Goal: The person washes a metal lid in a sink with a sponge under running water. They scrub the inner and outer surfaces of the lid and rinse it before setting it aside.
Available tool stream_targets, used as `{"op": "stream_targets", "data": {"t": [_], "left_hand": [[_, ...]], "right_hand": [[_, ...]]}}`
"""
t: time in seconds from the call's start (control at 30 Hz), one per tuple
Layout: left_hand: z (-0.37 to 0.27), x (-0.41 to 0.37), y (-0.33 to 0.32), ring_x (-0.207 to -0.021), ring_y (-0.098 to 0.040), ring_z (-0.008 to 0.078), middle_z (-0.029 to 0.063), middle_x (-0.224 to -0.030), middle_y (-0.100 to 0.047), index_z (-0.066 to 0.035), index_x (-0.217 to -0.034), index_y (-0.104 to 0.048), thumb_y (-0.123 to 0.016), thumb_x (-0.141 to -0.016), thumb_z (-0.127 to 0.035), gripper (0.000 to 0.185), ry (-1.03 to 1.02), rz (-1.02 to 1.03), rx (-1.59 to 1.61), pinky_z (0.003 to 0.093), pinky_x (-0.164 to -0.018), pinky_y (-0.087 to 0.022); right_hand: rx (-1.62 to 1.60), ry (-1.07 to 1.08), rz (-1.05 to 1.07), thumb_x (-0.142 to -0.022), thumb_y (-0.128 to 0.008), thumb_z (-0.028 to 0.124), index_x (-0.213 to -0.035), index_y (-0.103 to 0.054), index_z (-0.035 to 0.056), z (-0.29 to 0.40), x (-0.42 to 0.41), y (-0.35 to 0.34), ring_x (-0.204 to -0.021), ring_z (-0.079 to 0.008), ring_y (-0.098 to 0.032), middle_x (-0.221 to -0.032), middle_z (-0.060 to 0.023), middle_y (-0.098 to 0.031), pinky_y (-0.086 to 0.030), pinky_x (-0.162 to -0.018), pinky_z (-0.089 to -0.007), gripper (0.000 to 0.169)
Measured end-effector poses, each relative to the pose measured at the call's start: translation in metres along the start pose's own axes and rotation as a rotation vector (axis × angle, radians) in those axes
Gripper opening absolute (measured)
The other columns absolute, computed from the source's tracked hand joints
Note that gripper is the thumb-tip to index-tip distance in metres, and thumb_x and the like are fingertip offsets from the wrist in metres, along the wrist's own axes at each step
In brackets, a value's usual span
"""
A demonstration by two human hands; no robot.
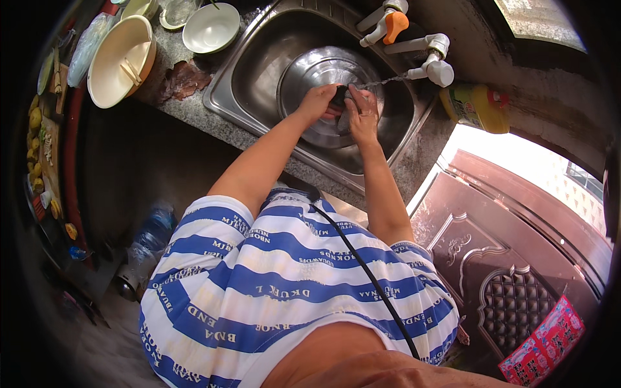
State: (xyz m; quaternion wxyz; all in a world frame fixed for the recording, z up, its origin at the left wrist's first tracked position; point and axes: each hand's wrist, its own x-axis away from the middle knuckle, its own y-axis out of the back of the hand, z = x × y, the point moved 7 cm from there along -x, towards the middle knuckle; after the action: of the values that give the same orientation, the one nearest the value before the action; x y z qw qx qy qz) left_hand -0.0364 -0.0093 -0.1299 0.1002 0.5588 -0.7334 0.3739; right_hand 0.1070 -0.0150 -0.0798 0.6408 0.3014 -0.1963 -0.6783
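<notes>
A round stainless steel pot lid [310, 65] with concentric rings lies in the metal sink [257, 63]. Over its middle, my left hand [318, 104] grips a dark, knob-like piece [341, 92], partly hidden by the fingers. My right hand [363, 114] presses a grey cloth or scrubbing pad [343, 125] against that piece, fingers bent around it. From the right-hand white tap [429, 72], a thin stream of water [383, 82] falls toward my right fingers. The underside of the lid is hidden.
A second tap with an orange handle [396, 26] sits farther back. Left of the sink are a white bowl [211, 29], a large cream basin [114, 63] with chopsticks, and brown scraps [184, 80]. A yellow plastic jug [475, 109] stands right, near a brown door [485, 233].
</notes>
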Motion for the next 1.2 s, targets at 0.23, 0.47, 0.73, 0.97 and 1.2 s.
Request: {"op": "stream_targets", "data": {"t": [0.23,0.47,0.73,0.97,1.2], "left_hand": [[0.006,-0.004,0.002,-0.077,-0.07,0.0228,0.0121,-0.096,-0.067,-0.01,-0.13,-0.054,-0.047,-0.098,-0.041,0.044,0.066,-0.089,-0.022,0.0339,-0.07,-0.056],[0.01,-0.006,0.003,-0.08,-0.068,0.0219,0.0117,-0.098,-0.066,-0.009,-0.122,-0.057,-0.051,-0.097,-0.041,0.041,0.137,-0.106,0.102,0.0338,-0.066,-0.056],[0.011,-0.008,0.003,-0.067,-0.06,0.0166,0.0043,-0.083,-0.06,-0.011,-0.104,-0.06,-0.053,-0.094,-0.046,0.037,0.208,-0.097,0.175,0.0287,-0.056,-0.048],[0.015,-0.015,0.007,-0.062,-0.056,0.0172,0.0024,-0.076,-0.058,-0.011,-0.095,-0.065,-0.057,-0.092,-0.048,0.038,0.216,-0.165,0.216,0.0304,-0.054,-0.042],[0.012,-0.008,0.003,-0.055,-0.041,0.013,-0.0002,-0.076,-0.056,-0.013,-0.095,-0.068,-0.061,-0.093,-0.039,0.027,0.2,-0.227,0.197,0.028,-0.053,-0.037]], "right_hand": [[0.098,-0.057,0.056,-0.083,-0.069,0.024,-0.109,-0.071,0.0123,0.019,-0.038,-0.011,-0.096,-0.0332,-0.057,-0.107,-0.017,-0.055,-0.047,-0.086,-0.0376,0.028],[0.225,0.066,-0.032,-0.085,-0.063,0.016,-0.112,-0.068,0.0087,0.043,0.016,-0.005,-0.109,-0.0359,-0.049,-0.11,-0.0146,-0.055,-0.042,-0.093,-0.0466,0.029],[0.142,0.158,0.179,-0.076,-0.068,0.009,-0.091,-0.071,0.0079,0.048,-0.026,-0.02,-0.093,-0.031,-0.058,-0.09,-0.0111,-0.062,-0.049,-0.081,-0.04,0.016],[0.176,0.072,0.014,-0.077,-0.071,0.013,-0.086,-0.07,0.0074,0.043,-0.029,-0.007,-0.087,-0.0318,-0.057,-0.084,-0.0122,-0.058,-0.047,-0.078,-0.0409,0.011],[0.181,0.176,-0.015,-0.08,-0.069,0.012,-0.085,-0.071,0.0083,0.042,-0.031,-0.013,-0.084,-0.0313,-0.056,-0.082,-0.0116,-0.056,-0.047,-0.072,-0.042,0.007]]}}
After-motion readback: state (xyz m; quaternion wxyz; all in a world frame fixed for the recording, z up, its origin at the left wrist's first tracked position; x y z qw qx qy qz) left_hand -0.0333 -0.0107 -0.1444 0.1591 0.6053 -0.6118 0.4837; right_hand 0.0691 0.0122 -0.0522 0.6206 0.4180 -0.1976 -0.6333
